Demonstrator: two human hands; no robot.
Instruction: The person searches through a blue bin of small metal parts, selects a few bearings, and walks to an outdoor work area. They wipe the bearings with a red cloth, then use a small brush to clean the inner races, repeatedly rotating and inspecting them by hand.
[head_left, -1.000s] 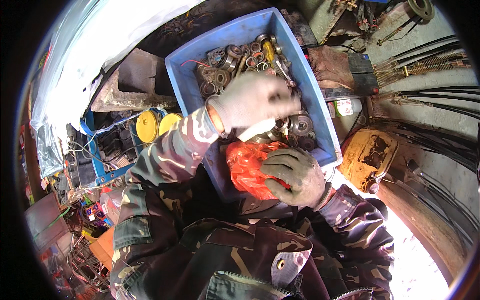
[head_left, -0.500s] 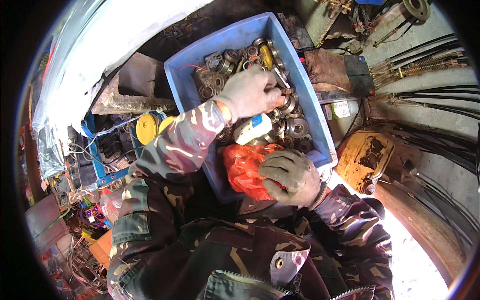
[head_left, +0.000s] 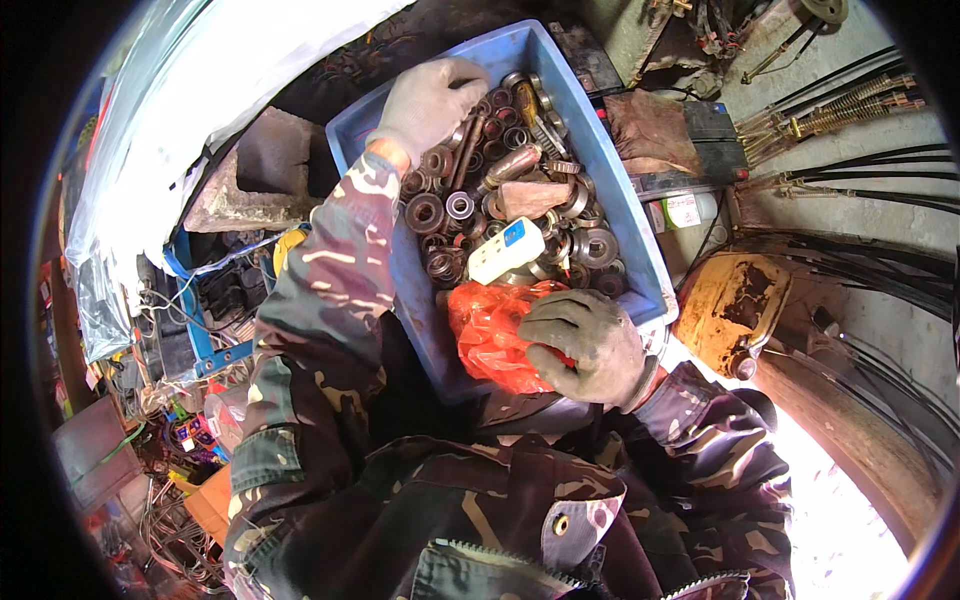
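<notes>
Nearest: right hand (head_left: pixel 585 345), gloved, gripping crumpled red plastic bag (head_left: pixel 490 330) at near end of blue bin (head_left: pixel 620 200). Mid bin: white rectangular box w/ blue label (head_left: pixel 507 250) lying atop rusty bearings (head_left: pixel 440 212), rings, bolts. Far end: left hand (head_left: pixel 428 100), gloved, curled down into parts; can't tell if holding anything.

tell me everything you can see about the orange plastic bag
The crumpled orange plastic bag is thin, glossy and wrinkled. It lies at the near end of the blue plastic bin, beside the rusty metal bearings. The gloved right hand rests on its right side, fingers curled over it. Its contents are hidden.
</notes>
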